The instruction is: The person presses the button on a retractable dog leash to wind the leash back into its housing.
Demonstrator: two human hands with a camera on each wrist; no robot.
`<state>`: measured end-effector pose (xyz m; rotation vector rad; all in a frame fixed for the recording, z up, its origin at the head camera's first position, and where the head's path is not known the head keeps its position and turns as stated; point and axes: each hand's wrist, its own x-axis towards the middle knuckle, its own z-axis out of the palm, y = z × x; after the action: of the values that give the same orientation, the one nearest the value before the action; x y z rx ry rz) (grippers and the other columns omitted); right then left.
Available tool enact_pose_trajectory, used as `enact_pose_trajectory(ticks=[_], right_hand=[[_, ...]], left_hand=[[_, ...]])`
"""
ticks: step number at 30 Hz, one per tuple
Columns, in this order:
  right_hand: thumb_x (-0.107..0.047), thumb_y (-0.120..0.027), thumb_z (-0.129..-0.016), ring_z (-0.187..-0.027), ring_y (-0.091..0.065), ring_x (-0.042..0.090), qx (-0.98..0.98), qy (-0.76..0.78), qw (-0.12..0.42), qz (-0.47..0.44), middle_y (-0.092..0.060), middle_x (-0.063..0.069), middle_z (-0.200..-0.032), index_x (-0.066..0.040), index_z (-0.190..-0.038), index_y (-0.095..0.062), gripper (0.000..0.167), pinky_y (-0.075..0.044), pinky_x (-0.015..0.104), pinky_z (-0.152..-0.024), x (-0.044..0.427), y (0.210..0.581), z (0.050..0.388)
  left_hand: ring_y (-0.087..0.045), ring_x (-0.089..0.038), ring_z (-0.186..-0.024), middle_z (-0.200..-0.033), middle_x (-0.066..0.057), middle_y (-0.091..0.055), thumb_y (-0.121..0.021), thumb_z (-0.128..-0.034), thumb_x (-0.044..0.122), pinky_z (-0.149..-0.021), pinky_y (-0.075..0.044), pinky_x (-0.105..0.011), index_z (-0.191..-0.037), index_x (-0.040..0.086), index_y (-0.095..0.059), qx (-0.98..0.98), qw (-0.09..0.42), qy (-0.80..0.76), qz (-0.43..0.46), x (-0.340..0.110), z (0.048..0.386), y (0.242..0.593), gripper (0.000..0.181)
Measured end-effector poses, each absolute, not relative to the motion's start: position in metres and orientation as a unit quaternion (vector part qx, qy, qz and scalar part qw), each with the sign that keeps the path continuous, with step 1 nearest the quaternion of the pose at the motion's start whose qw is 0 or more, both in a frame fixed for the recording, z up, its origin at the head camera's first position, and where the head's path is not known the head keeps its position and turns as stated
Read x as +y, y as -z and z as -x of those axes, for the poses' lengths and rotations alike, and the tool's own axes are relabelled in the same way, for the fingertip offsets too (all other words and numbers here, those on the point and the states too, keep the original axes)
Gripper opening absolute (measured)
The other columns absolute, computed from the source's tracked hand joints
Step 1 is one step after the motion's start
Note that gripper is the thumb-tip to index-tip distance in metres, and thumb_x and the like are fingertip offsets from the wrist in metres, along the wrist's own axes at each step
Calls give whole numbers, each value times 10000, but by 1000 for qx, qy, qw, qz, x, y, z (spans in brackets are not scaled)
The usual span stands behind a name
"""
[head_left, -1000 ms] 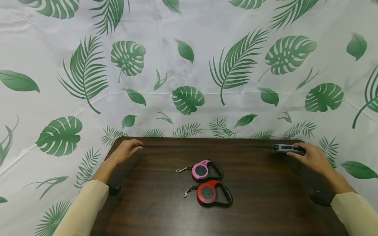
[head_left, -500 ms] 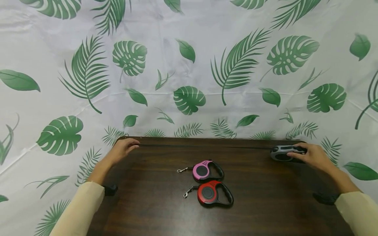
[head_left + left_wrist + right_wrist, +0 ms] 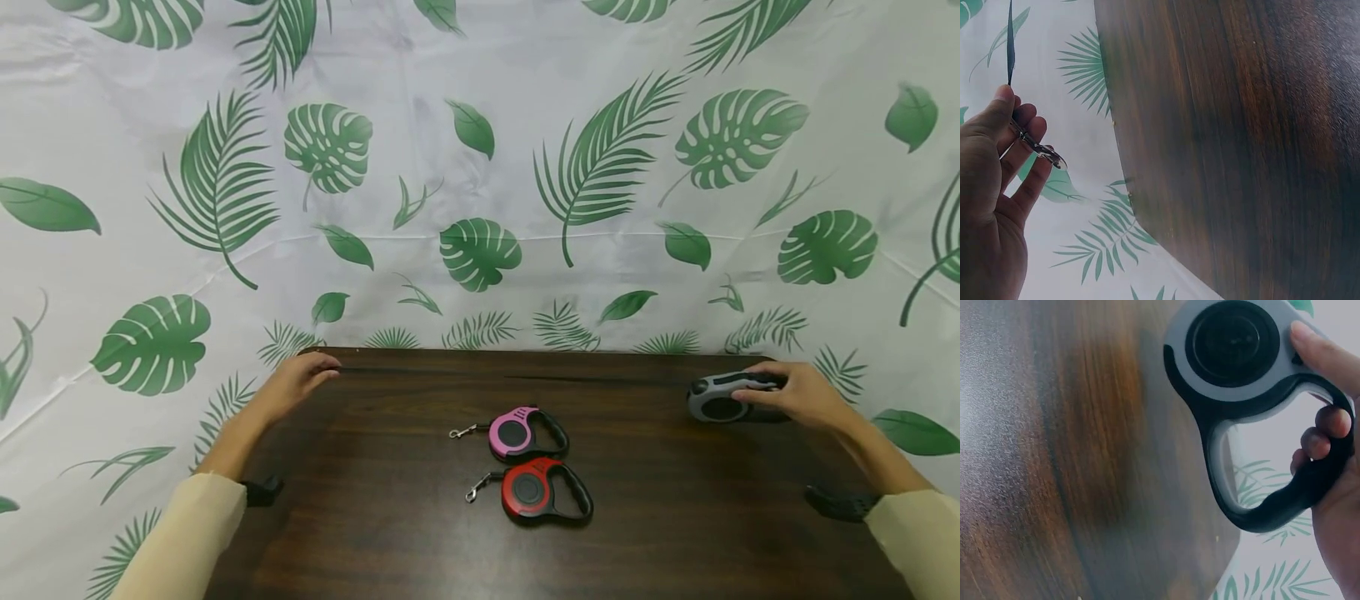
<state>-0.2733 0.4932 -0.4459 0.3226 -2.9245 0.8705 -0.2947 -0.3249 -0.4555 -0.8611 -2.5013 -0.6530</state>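
Note:
My right hand (image 3: pixel 806 396) grips the black handle of a grey retractable dog leash (image 3: pixel 718 398) over the table's far right; in the right wrist view its fingers pass through the handle loop and the thumb lies on the grey case (image 3: pixel 1175 328). From that case a thin black strap (image 3: pixel 420 372) stretches across to my left hand (image 3: pixel 292 383) at the far left. There, the left wrist view shows thumb and fingers pinching the strap's end, with the metal snap hook (image 3: pixel 1047 153) lying against the fingers.
On the brown wooden table (image 3: pixel 375 533), near its middle, lie a pink retractable leash (image 3: pixel 512 435) and a red one (image 3: pixel 527 490), each with its clip pointing left. A white cloth with green leaves (image 3: pixel 480 167) hangs behind the table's far edge.
My left hand has moved further left, drawing the strap with it. The grey leash in my right hand has turned so that more of its flat side shows. The pink and red leashes lie still.

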Motion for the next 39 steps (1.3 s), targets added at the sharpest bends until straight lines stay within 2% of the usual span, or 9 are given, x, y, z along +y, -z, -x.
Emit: enact_pose_trajectory(ticks=[5, 9, 13, 17, 23, 28, 31, 39], right_hand=[[-306, -772, -991, -737, -551, 143, -949, -299, 21, -96, -629, 99, -961, -14, -1222, -731, 375, -456, 294, -600, 496, 441, 272], [-219, -634, -1080, -737, -542, 189, -935, -335, 37, -111, -619, 51, -865, -20, -1187, -739, 249, -408, 306, -602, 503, 441, 270], [-121, -526, -1119, -733, -530, 209, -916, -377, 45, -133, -598, 41, -810, 6, -1166, -734, 249, -381, 323, -597, 508, 443, 272], [-140, -503, -1131, -751, -531, 206, -915, -379, 42, -134, -599, 40, -823, 8, -1172, -732, 276, -377, 323, -613, 510, 444, 272], [-122, -526, -1118, -743, -522, 215, -901, -411, 42, -132, -636, -8, -839, -56, -1143, -768, 252, -382, 341, -597, 512, 447, 269], [-43, -507, -1108, -740, -500, 230, -858, -488, 21, -159, -711, -110, -935, -30, -1143, -776, 272, -349, 382, -601, 511, 448, 267], [-2, -497, -1102, -737, -483, 235, -841, -513, 14, -174, -740, -144, -994, -8, -1151, -773, 281, -330, 399, -604, 511, 447, 265], [57, -508, -1079, -742, -489, 186, -831, -524, 32, -183, -747, -161, -1018, -10, -1164, -781, 294, -327, 387, -607, 511, 446, 263]], left_hand=[[-731, -299, -848, -990, -144, -773, -777, -924, -35, -715, -593, -476, -1055, -25, -760, -902, 201, 232, 303, -327, 289, 450, 133], [-734, -293, -828, -970, -150, -774, -783, -898, -73, -699, -601, -462, -1041, -47, -758, -894, 210, 240, 316, -326, 286, 448, 147], [-732, -276, -797, -945, -147, -774, -794, -855, -123, -672, -605, -425, -1024, -60, -756, -882, 226, 243, 335, -327, 285, 449, 185], [-728, -261, -790, -938, -131, -776, -805, -831, -135, -672, -598, -384, -1017, -50, -759, -877, 234, 240, 344, -327, 284, 449, 209], [-733, -256, -785, -939, -144, -777, -808, -808, -160, -667, -600, -366, -1014, -38, -761, -872, 236, 242, 354, -328, 284, 448, 244], [-738, -271, -784, -934, -157, -777, -809, -815, -145, -658, -614, -404, -1013, -46, -763, -870, 237, 243, 358, -328, 284, 449, 227], [-736, -269, -778, -928, -164, -775, -813, -808, -150, -651, -610, -385, -1009, -52, -762, -868, 240, 242, 361, -329, 284, 450, 229], [-735, -262, -780, -927, -137, -775, -820, -794, -152, -655, -601, -346, -1007, -54, -763, -867, 246, 234, 365, -329, 285, 452, 241]])
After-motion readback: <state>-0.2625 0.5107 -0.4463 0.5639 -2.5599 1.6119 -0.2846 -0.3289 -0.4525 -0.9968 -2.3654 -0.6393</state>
